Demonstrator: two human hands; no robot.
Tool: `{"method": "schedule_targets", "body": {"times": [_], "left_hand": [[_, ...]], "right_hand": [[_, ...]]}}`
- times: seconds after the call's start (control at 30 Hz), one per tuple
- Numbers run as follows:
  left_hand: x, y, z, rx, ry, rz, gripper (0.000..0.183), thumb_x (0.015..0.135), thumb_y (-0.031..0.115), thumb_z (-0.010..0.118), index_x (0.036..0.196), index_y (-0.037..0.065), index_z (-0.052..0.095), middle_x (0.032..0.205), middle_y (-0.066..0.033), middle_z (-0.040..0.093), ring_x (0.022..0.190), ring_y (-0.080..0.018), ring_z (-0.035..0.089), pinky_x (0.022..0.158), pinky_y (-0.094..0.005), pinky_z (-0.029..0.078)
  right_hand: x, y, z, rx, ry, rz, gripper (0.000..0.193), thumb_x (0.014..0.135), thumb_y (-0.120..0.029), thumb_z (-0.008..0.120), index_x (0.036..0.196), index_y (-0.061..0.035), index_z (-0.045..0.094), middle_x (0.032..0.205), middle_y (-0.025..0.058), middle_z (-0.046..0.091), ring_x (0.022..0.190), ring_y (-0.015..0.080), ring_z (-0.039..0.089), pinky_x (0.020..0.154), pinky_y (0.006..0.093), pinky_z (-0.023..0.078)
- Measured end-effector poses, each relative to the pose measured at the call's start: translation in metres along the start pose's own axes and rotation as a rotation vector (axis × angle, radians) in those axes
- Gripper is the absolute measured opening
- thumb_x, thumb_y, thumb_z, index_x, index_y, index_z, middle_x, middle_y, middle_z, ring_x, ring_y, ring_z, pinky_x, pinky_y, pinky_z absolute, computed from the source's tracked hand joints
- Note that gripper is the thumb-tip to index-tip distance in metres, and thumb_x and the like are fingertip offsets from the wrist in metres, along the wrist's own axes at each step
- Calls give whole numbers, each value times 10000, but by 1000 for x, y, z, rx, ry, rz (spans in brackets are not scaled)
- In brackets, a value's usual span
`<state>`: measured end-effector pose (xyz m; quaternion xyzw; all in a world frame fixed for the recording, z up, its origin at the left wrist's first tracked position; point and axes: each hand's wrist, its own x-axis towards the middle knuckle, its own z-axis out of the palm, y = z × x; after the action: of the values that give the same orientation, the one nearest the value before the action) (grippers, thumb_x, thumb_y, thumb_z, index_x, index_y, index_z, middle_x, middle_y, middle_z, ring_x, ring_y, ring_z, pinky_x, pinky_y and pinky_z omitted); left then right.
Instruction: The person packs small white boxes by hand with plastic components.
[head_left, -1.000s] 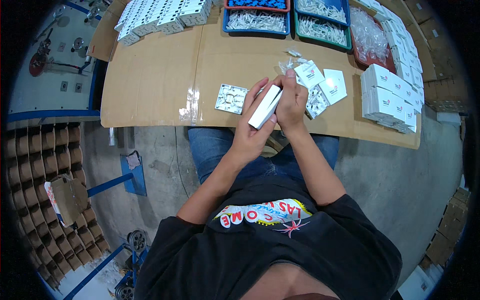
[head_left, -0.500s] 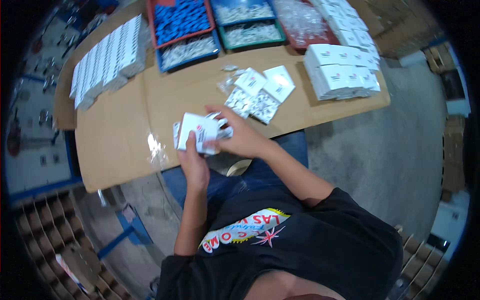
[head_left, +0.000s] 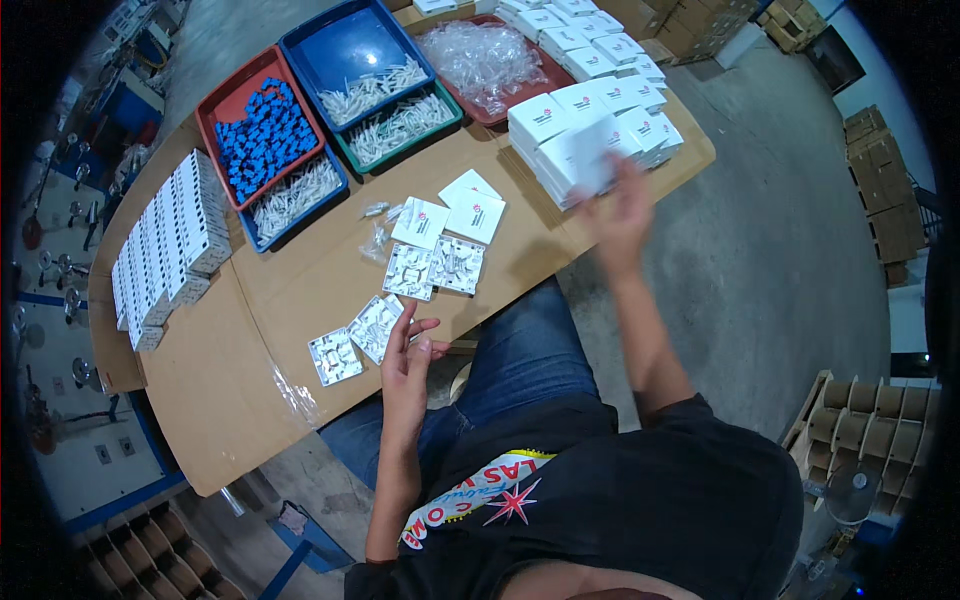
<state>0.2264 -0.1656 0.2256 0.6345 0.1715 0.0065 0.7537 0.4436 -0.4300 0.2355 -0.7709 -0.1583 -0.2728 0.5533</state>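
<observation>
My left hand is open and holds nothing, its fingers stretched out beside two white square plates with opened, detailed faces. One plate lies left of it, and the other is partly behind its fingers. My right hand, smeared by motion, is at the front of a stack of white square plates. A blurred white plate shows at its fingertips, seemingly held. Mid-table lie two smooth white plates and two more with their inner sides up.
Small clear plastic bags lie near the plates. Along the back are a red tray of blue parts, blue and green trays of white pieces, and a red tray of clear plastic. White boxlike pieces stand in rows at left.
My hands have parted: the right has swung to the stack at right, and the left has opened. Two plates now lie by the left hand. The view has turned.
</observation>
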Motion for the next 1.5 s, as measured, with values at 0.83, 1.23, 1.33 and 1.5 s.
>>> {"method": "schedule_targets", "body": {"times": [0.83, 1.23, 1.33, 1.5], "left_hand": [[7, -28, 15, 14, -62, -133, 335, 1056, 207, 575, 1319, 2, 607, 1148, -79, 684, 934, -100, 588, 877, -252, 487], [10, -43, 13, 233, -98, -197, 339, 1048, 241, 587, 1296, 12, 623, 1123, -69, 696, 970, -113, 613, 883, -264, 494], [6, -46, 10, 322, -58, -107, 356, 1023, 239, 613, 1285, -2, 614, 1059, -108, 706, 852, -144, 673, 782, -289, 535], [1, -29, 4, 693, 163, 158, 341, 961, 191, 681, 1244, 6, 637, 1102, -129, 683, 973, -228, 652, 879, -347, 520]], "right_hand": [[134, 291, -184, -402, -39, 279, 509, 1001, -216, 670, 1442, -4, 531, 1256, 155, 673, 1128, 212, 640, 1022, 330, 465], [-40, -7, 58, -57, -556, -19, 320, 893, -100, 715, 1205, -43, 673, 1160, 130, 660, 1087, 278, 656, 927, 398, 523], [-70, 23, 96, -95, -586, -71, 351, 875, -114, 724, 1220, -66, 676, 1272, 165, 602, 1192, 341, 591, 1006, 431, 483], [-56, 36, 103, -357, -569, -168, 329, 855, -112, 734, 1181, -97, 693, 1265, 143, 617, 1192, 353, 591, 991, 427, 488]]}}
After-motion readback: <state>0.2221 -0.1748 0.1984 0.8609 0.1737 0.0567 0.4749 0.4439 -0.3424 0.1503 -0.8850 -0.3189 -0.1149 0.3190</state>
